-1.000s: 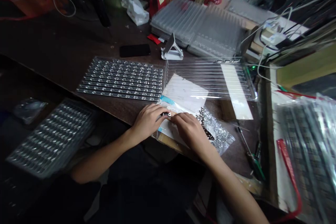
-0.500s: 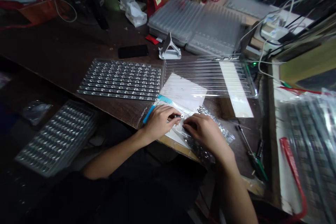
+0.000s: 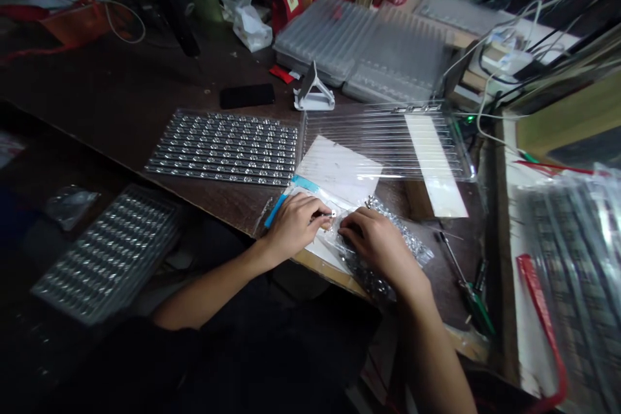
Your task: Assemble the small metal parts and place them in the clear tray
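Observation:
My left hand point(image 3: 295, 225) is closed, pinching a small, thin metal piece point(image 3: 332, 214) with a shiny end between thumb and fingers. To its right, my right hand point(image 3: 372, 233) is closed, its fingertips curled down at a clear plastic bag point(image 3: 410, 236) of small shiny metal parts. Whether those fingers grip anything is hidden. Under the hands lies white sheet material with blue tape point(image 3: 305, 183) along its edge. Beyond them are a white board point(image 3: 342, 168) and a clear ribbed tray point(image 3: 334, 124) with a few metal parts along its far edge.
A tray filled with rows of metal parts point(image 3: 223, 147) lies left, near a black phone point(image 3: 247, 96) and a white stand point(image 3: 314, 92). Stacked clear trays point(image 3: 325, 32) stand behind. A white strip point(image 3: 436, 168) and a green-handled screwdriver point(image 3: 478, 307) lie right. More filled trays point(image 3: 104, 252) sit lower left.
The metal piece in my left fingers has shifted slightly left and tilted. My right hand stays almost in place by the bag.

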The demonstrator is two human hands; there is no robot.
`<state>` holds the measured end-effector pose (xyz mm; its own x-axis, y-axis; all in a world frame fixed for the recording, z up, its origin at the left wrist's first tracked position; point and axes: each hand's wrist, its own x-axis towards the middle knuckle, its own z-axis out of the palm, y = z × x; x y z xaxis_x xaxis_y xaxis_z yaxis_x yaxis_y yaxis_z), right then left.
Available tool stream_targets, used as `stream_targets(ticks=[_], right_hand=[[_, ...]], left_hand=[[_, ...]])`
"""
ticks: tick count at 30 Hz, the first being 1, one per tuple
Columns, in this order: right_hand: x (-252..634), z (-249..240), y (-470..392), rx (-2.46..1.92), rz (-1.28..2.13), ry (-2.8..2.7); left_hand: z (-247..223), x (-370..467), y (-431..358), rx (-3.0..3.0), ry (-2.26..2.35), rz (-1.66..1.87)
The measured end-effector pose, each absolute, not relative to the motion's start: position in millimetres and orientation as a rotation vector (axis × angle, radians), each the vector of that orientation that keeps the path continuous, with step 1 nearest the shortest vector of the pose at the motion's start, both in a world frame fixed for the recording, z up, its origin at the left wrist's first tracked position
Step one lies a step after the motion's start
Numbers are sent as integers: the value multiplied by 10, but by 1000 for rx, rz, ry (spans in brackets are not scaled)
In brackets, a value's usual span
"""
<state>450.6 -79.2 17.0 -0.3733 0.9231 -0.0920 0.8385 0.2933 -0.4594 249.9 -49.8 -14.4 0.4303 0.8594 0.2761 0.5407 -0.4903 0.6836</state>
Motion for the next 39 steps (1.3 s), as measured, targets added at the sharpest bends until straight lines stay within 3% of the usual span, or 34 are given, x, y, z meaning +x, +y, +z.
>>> stream_targets(ticks=[6,14,19,25,30,39], right_hand=[[4469,193,-797,-1535,780,-2123],[4261,108,-747,-1451,724,-1966],[4153,-1,-727,-1359,730,-2122],[4082,11,-785,-1476,364,-2432],[4077,94,-786,-1494,422,-2449],[4490,302,-789,-1477,536,-2138]], left_hand=[[-92,2451,-547,2058,1169,1100],[-12,2191,-550,2199,1225,1058],[183,1848,35,2292,1350,989],[199,1767,1066,2260,1356,995],[76,1871,1530,2326,1486,734],[173,1816,1588,2575,1665,328]])
